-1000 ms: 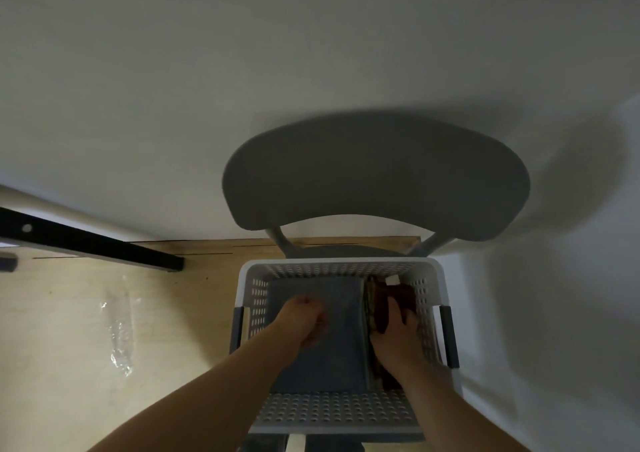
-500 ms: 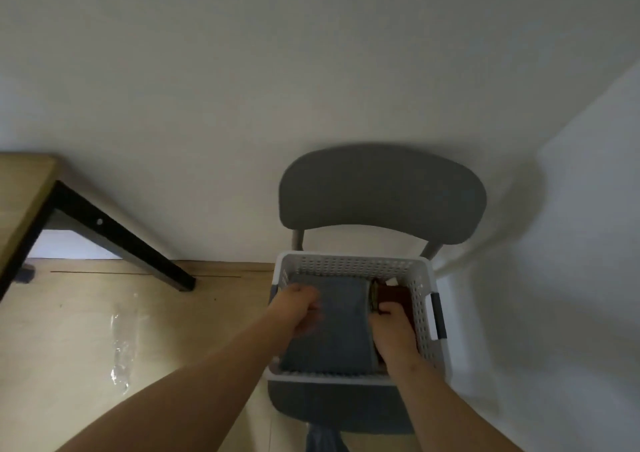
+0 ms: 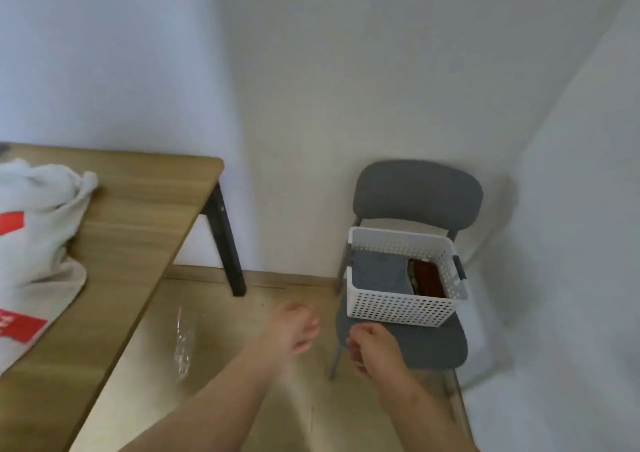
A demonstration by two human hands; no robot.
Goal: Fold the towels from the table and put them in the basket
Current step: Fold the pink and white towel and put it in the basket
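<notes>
Wooden table (image 3: pixel 138 226) at left carried a crumpled white-and-red towel (image 3: pixel 38 243), white basket (image 3: pixel 398 309) on grey chair (image 3: pixel 415 195) held folded grey towel (image 3: pixel 379 273), your left hand (image 3: pixel 294 327) and right hand (image 3: pixel 372 351) hung loosely curled, empty.

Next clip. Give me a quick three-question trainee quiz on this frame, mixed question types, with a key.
1. True or false: the basket stands on the chair.
2. What do the left hand and right hand hold? A: a towel. B: the basket. C: nothing.
3. Fill in: the crumpled white towel lies on the ____.
Key: 1 true; 2 C; 3 table.
</notes>
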